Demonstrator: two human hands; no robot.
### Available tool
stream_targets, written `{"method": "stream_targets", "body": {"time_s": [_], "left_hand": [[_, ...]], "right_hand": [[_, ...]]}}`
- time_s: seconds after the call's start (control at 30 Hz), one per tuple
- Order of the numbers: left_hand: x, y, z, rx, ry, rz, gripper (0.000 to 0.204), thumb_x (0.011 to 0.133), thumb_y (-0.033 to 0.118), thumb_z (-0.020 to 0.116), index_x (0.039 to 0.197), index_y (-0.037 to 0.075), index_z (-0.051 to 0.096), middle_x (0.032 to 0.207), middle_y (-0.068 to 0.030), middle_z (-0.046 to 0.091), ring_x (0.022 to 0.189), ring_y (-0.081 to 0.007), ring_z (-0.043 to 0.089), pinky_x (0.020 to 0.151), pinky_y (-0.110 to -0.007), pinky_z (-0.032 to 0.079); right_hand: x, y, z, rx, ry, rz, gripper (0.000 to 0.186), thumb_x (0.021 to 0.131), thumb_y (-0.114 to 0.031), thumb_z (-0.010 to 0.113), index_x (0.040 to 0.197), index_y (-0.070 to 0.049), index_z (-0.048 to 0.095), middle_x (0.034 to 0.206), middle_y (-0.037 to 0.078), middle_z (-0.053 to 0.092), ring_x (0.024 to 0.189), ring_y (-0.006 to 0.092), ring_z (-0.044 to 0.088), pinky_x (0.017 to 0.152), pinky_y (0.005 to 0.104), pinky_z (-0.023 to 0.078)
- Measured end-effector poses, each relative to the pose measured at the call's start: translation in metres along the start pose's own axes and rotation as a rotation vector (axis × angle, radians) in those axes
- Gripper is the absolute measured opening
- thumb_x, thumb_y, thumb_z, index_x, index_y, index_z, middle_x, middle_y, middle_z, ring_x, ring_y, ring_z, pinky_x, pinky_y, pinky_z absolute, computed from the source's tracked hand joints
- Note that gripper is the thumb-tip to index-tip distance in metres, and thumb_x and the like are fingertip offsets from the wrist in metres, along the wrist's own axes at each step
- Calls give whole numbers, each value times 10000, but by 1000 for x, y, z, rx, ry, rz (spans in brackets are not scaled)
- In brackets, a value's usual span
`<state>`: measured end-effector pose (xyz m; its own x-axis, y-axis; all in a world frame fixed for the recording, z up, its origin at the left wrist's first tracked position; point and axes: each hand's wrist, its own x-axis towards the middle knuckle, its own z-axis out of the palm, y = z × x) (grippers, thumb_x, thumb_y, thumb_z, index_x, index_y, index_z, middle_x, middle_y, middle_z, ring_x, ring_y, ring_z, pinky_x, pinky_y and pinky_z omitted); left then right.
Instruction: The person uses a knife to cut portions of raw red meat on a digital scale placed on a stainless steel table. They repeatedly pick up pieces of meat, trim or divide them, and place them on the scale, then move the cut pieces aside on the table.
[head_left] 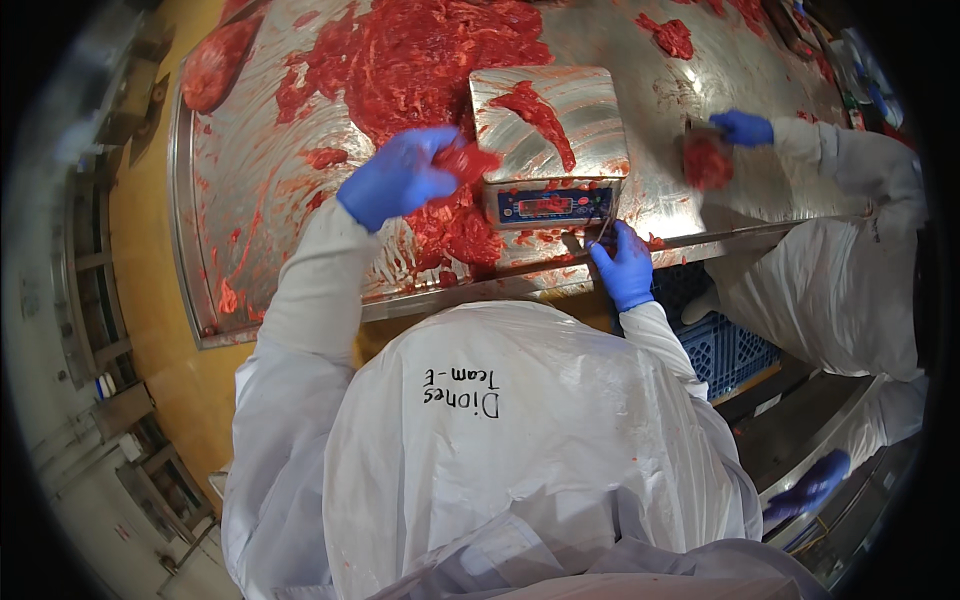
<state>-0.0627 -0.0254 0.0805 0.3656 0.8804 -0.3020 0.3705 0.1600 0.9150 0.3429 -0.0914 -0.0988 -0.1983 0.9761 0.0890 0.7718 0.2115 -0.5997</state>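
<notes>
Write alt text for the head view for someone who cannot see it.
A blue-gloved left hand holds a piece of red meat beside a steel scale bearing a meat strip; the right hand at the table edge seems to grip a thin tool. A meat pile lies left of the scale; a co-worker's gloved hand is at right.

A steel table [655, 115] carries a scale [588, 120], a heap of red meat [420, 70] and scattered scraps [325, 158].

L hand [403, 178] fwd, pinching; R hand [624, 268] prob. curled.
</notes>
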Motion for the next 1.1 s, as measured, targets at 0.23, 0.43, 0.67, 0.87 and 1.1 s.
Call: {"method": "stream_targets", "body": {"time_s": [0.23, 0.43, 0.67, 0.87, 1.1], "left_hand": [[79, -9, 19, 389, 213, 215, 474, 893, 101, 780, 1349, 28, 670, 1238, -121, 687, 1055, -175, 657, 936, -320, 545], [29, -97, -50, -24, 526, -92, 366, 920, 155, 750, 1250, 4, 704, 1086, -54, 721, 937, -126, 666, 855, -269, 539], [69, -43, 36, 597, 548, 280, 226, 882, 145, 755, 1086, 49, 752, 1055, -112, 723, 1014, -288, 701, 891, -379, 572], [45, -46, 73, 697, 377, 451, 125, 887, 124, 736, 987, 50, 717, 1023, -134, 685, 989, -351, 678, 880, -422, 575], [39, -47, 67, 615, 519, 410, 162, 876, 151, 760, 1012, 65, 740, 1090, -122, 699, 1009, -317, 689, 903, -414, 579]], "right_hand": [[1, -9, -8, 264, -41, 124, 537, 913, -254, 798, 1341, 10, 610, 1139, 154, 719, 1009, 246, 711, 920, 386, 558], [-2, 4, -37, 804, 110, 484, 367, 1002, -91, 684, 1356, -29, 610, 1165, 56, 689, 996, 141, 677, 876, 273, 558], [71, -112, -65, 1062, -326, 257, 318, 994, -81, 669, 1295, 18, 645, 1120, 97, 720, 1014, 172, 704, 903, 325, 579], [87, -87, -28, 1054, -600, 412, 300, 999, -125, 673, 1260, 23, 655, 1041, 84, 719, 913, 170, 704, 864, 322, 578], [63, -75, -35, 1275, -889, 321, 372, 1039, -364, 633, 1193, -29, 681, 973, 36, 708, 925, 134, 681, 875, 317, 550]]}}
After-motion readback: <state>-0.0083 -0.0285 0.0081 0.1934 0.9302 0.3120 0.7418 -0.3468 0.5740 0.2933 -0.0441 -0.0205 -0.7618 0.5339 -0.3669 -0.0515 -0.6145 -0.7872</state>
